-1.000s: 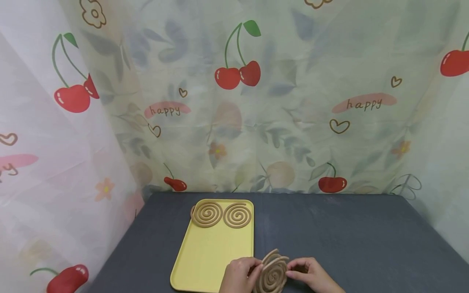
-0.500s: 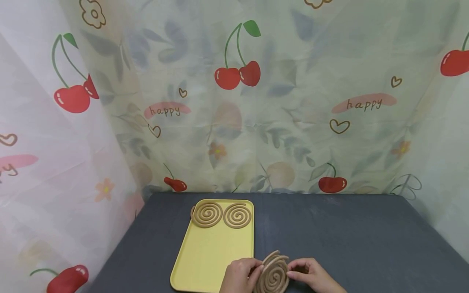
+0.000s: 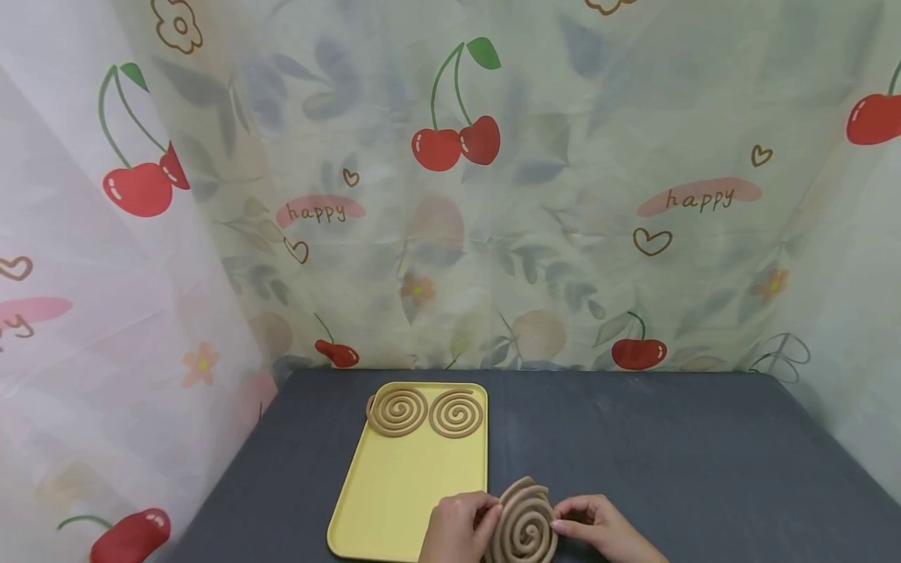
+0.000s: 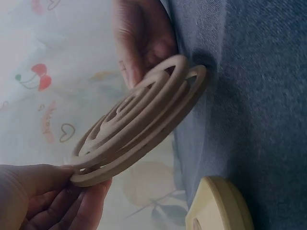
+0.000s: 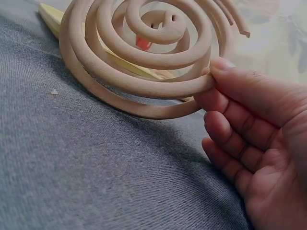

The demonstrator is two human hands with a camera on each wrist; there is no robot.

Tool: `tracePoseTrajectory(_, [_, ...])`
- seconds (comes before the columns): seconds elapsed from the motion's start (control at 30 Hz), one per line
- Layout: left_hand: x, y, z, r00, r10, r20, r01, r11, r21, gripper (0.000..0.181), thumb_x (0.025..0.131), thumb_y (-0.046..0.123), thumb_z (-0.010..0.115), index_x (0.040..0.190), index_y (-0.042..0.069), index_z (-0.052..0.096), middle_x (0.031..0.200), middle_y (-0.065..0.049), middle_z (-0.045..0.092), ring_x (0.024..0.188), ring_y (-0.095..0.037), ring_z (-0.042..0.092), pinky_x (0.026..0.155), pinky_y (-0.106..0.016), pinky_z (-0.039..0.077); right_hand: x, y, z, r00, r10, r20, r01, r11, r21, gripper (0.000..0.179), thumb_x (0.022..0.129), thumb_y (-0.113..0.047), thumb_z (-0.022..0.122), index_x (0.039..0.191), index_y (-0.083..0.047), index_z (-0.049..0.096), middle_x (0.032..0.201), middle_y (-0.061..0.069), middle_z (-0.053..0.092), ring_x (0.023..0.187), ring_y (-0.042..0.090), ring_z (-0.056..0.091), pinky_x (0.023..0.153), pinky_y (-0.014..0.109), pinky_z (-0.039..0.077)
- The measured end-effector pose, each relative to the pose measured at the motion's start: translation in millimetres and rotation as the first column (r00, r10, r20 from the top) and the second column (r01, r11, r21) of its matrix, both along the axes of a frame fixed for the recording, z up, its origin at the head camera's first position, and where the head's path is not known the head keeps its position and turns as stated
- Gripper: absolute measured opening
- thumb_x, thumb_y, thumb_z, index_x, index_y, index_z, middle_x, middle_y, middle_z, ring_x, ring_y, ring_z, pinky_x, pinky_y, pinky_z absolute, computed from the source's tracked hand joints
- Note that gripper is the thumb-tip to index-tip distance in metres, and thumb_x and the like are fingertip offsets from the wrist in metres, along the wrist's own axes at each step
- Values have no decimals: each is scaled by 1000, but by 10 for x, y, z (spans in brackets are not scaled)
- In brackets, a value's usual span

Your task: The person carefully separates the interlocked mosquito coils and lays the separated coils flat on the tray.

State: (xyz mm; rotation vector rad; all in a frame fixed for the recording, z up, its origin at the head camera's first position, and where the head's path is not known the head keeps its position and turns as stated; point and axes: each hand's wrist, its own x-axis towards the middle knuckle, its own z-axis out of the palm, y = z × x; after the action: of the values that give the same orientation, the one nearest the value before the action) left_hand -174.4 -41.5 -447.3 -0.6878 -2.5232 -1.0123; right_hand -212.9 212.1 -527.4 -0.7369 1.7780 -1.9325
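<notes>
Two mosquito coils (image 3: 526, 530), still nested together, are held tilted up at the table's near side. My left hand (image 3: 456, 527) pinches their left edge between thumb and fingers. On the opposite edge, thumb and forefinger of my right hand (image 3: 604, 527) grip the rim. The left wrist view shows the coils (image 4: 112, 146) nearly edge-on, with a narrow gap between the two layers. Seen from the right wrist, the spiral (image 5: 144, 87) faces up, its slotted centre visible, and the right thumb presses on the outer ring.
A yellow tray (image 3: 415, 489) lies left of the hands, its near right part behind the left hand. At its far end rest flat coils, a left one (image 3: 400, 409) overhanging the tray's edge and a right one (image 3: 457, 415). Dark cloth (image 3: 669, 461) covers the table; a printed curtain (image 3: 535, 266) stands behind.
The nested coils have turned slightly and show their spiral face more fully to the head view. Both hands keep their hold with barely any shift. Tray and its coils are unchanged.
</notes>
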Motion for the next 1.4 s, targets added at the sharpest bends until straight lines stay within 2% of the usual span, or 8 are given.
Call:
tracePoseTrajectory(0.13, [-45, -29, -16, 991, 8, 135, -18, 997, 73, 10, 83, 15, 67, 78, 9, 73, 65, 4, 67, 55, 5, 53, 50, -11, 42, 15, -4, 18, 1000, 13, -25, -14, 1000, -25, 23, 95, -2, 47, 101, -11, 67, 93, -12, 68, 84, -1, 60, 75, 17, 48])
tracePoseTrajectory(0.2, [-75, -52, -19, 973, 4, 232, -28, 994, 101, 11, 84, 17, 67, 78, 9, 73, 65, 4, 66, 55, 4, 53, 51, -14, 43, 19, 0, 29, 999, 30, -12, -31, 999, -35, 26, 96, -2, 46, 101, -14, 67, 94, -12, 68, 85, -1, 60, 75, 17, 48])
tracePoseTrajectory(0.3, [-120, -83, -39, 949, -17, 316, -28, 990, 137, 12, 85, 18, 67, 79, 8, 72, 65, 4, 66, 55, 3, 54, 51, -16, 44, 21, 14, 39, 999, 50, 15, -50, 998, -38, 29, 96, -3, 44, 101, -19, 68, 94, -13, 68, 85, -1, 60, 75, 17, 48])
tracePoseTrajectory(0.43, [-166, -120, -74, 921, -42, 387, -33, 982, 186, 13, 85, 15, 65, 79, 6, 71, 65, 2, 66, 54, 1, 55, 50, -17, 45, 23, 26, 48, 998, 52, 25, -51, 998, -36, 29, 97, -4, 43, 100, -20, 67, 93, -13, 68, 83, -1, 60, 75, 18, 48])
tracePoseTrajectory(0.7, [-266, -252, -42, 876, -41, 481, -116, 949, 293, 12, 86, 9, 62, 80, 0, 70, 66, -4, 67, 57, -8, 61, 51, -19, 51, 24, 28, 55, 1000, -4, -6, 4, 1000, 1, 24, 95, -4, 48, 94, -20, 67, 88, -14, 66, 80, -3, 57, 72, 16, 47])
tracePoseTrajectory(0.77, [-298, -303, -22, 872, -39, 487, -136, 938, 319, 13, 86, 7, 62, 82, -2, 69, 67, -6, 67, 60, -11, 63, 53, -19, 52, 22, 30, 54, 1000, -15, 4, 15, 1000, 8, 24, 94, -5, 49, 94, -20, 67, 88, -15, 66, 80, -3, 57, 73, 16, 46])
tracePoseTrajectory(1.03, [-441, -547, 7, 888, 15, 460, -207, 905, 371, 15, 88, 7, 60, 87, -6, 68, 71, -11, 69, 65, -13, 66, 59, -19, 54, 21, 44, 35, 1000, -21, 10, 21, 1000, -6, 27, 95, -4, 48, 94, -23, 68, 88, -15, 66, 80, -3, 58, 74, 16, 47])
tracePoseTrajectory(1.4, [-561, -736, -28, 877, 79, 474, -294, 869, 397, 18, 89, 6, 59, 90, -10, 66, 73, -15, 70, 65, -16, 68, 59, -21, 56, 28, 47, 27, 1000, -24, 14, 25, 999, -24, 28, 94, -3, 48, 96, -22, 68, 88, -16, 66, 81, -3, 58, 75, 16, 47])
